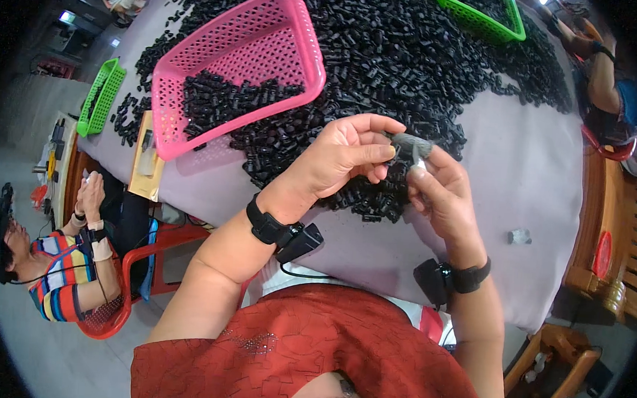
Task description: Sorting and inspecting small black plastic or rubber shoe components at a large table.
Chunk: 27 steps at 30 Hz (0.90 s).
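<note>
Above the near edge of the heap, my two hands meet over a small grey-green bundle (pixel 414 144) that looks like looped strands; its exact kind is unclear. My left hand (pixel 347 153) pinches its darker left end between thumb and forefinger, the other fingers curled. My right hand (pixel 443 192) grips the bundle's right side, its thumb pressed against a small white piece (pixel 418 163) below the strands. Under and beyond both hands lies a large heap of small black plastic parts (pixel 384 72).
A pink perforated basket (pixel 315 71), partly filled with black parts, stands left of the heap. Green baskets (pixel 515 32) (pixel 98 102) stand far right and far left. A small greyish piece (pixel 519 235) lies on the pale tablecloth (pixel 503 166). Another person (pixel 74 264) sits at left.
</note>
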### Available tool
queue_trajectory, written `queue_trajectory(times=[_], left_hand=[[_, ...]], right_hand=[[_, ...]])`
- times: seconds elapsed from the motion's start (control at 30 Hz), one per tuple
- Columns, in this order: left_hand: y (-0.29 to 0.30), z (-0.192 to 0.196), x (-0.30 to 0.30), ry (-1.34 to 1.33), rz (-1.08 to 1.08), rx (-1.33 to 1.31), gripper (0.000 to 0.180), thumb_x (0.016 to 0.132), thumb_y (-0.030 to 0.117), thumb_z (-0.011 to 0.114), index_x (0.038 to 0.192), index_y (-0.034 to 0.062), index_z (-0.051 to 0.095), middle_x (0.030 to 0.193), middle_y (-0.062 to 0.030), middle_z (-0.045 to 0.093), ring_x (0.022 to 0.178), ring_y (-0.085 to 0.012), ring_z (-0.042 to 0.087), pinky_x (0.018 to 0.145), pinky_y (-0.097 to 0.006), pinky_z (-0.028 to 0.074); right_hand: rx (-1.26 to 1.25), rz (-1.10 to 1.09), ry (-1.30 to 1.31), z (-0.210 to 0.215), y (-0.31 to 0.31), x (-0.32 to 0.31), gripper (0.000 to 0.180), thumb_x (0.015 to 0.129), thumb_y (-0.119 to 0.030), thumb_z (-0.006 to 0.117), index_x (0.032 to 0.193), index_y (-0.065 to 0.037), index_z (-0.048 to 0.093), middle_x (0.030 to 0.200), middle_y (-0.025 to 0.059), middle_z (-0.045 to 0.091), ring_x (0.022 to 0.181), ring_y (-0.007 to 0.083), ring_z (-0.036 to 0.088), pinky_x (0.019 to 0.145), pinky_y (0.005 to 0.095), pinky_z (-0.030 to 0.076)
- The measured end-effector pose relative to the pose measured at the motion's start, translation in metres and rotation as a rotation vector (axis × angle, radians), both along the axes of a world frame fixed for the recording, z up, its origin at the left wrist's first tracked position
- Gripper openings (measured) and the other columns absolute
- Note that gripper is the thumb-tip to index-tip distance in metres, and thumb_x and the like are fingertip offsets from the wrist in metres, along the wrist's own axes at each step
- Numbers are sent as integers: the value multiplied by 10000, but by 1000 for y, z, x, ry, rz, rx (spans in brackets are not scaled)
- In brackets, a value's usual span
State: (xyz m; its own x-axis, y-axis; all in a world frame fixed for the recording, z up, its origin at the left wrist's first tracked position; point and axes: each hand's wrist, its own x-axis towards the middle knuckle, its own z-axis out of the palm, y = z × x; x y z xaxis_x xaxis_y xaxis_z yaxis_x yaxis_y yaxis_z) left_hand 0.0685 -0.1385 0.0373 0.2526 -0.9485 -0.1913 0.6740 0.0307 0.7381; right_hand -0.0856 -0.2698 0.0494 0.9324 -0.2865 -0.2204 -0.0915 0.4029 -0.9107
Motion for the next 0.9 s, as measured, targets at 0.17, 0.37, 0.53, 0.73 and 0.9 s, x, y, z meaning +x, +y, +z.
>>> queue_trajectory(times=[0.17, 0.37, 0.53, 0.73, 0.9], left_hand=[[14, 42, 8, -645, 447, -8, 219, 857, -3, 637, 1076, 2, 642, 898, -26, 650, 736, -82, 622, 672, -210, 517], [35, 42, 70, -1609, 885, 212, 229, 802, 63, 695, 1028, 32, 671, 956, -87, 658, 913, -191, 620, 789, -300, 490], [31, 42, 54, -1792, 530, 402, 370, 746, 229, 758, 1024, 10, 650, 991, -170, 653, 936, -319, 607, 827, -391, 473], [29, 25, 64, -2009, 389, 551, 328, 730, 173, 734, 1014, 43, 631, 913, -129, 648, 901, -324, 609, 782, -424, 490], [28, 22, 67, -2098, 362, 610, 199, 773, 130, 678, 939, 37, 619, 956, -136, 628, 918, -346, 592, 768, -439, 478]], right_hand=[[-6, -78, -70, -5, -3, -1, 335, 925, -81, 558, 1245, 9, 520, 711, -31, 513, 566, 30, 423, 469, 172, 336], [-27, -53, -82, -2, -2, 1, 312, 929, -97, 561, 1222, 3, 531, 706, -33, 514, 561, 29, 427, 464, 176, 333], [-71, -57, -93, -7, -5, 1, 256, 930, -101, 562, 1169, -8, 551, 684, -37, 507, 542, 28, 428, 451, 178, 320], [-72, -61, -91, -10, -6, 0, 240, 931, -107, 562, 1150, -10, 555, 669, -34, 517, 519, 29, 432, 428, 187, 306], [-74, -54, -64, -11, -2, -5, 307, 920, -123, 570, 1200, -4, 533, 680, -30, 507, 533, 30, 421, 441, 175, 316]])
